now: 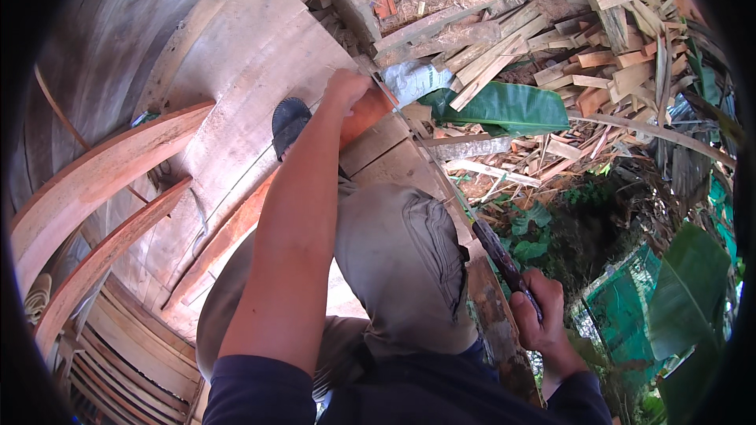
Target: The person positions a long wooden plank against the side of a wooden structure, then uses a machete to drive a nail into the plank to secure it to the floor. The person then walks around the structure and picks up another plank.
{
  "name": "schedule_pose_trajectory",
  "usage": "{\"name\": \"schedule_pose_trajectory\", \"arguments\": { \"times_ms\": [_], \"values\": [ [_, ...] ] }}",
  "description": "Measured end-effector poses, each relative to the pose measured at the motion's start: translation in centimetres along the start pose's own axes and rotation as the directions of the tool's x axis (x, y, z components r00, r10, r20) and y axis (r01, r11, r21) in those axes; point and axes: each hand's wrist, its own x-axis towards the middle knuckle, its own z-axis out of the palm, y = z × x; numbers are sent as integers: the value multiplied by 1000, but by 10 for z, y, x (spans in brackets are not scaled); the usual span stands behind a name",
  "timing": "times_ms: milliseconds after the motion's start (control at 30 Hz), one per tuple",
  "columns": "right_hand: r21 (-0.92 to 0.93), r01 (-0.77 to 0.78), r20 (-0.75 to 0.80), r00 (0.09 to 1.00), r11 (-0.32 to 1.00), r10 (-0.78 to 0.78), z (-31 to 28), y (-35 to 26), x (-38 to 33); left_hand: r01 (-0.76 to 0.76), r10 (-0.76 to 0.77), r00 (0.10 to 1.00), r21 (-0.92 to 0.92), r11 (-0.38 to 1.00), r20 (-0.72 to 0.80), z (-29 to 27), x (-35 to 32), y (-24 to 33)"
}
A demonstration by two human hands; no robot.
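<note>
My right hand [542, 319] is wrapped round the dark handle of a long, thin-bladed tool [494, 245]. The blade is seen nearly edge-on, so whether it is a saw or a big knife I cannot tell. It runs away to the upper left, past the end of a reddish wooden board [368, 120]. At that far end my left hand [348, 93] is closed on the board, its fingertips partly hidden. The board lies on the pale plank floor [268, 39], beside my foot in a dark sandal [291, 120]. My bent knee [398, 256] is between the two hands.
Curved wooden beams [118, 161] stand at the left. Beyond the platform's right edge lie a pile of wood offcuts [630, 71], a banana leaf [504, 108] and a white sack [413, 81]. Green netting [626, 307] and plants are lower right. A wooden frame [354, 16] holds shavings.
</note>
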Motion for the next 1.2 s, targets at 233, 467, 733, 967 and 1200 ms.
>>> {"name": "schedule_pose_trajectory", "arguments": {
  "times_ms": [233, 467, 733, 967, 1200],
  "values": [
    [-12, -62, 29, 998, 998, 63, -7, -5, -5, -15, 15, 999, -5, 1000, -52, 6, -5, -2],
    [-58, -5, 10, 1000, 998, 5, 2, -6, -13, -81, 87, 992, 66, 995, -97, 4, -6, -2],
    [-23, -10, 9, 1000, 1000, 10, 5, -6, -17, -29, 29, 999, 20, 999, -29, 0, -1, -4],
    [13, -40, 4, 999, 999, 40, 4, -4, -17, -3, 4, 999, 18, 1000, -35, 2, -2, 0],
    [-15, 136, -119, 983, 991, -137, 1, 7, 0, -67, 69, 996, 45, 997, -63, 2, -3, -7]
  ]
}}
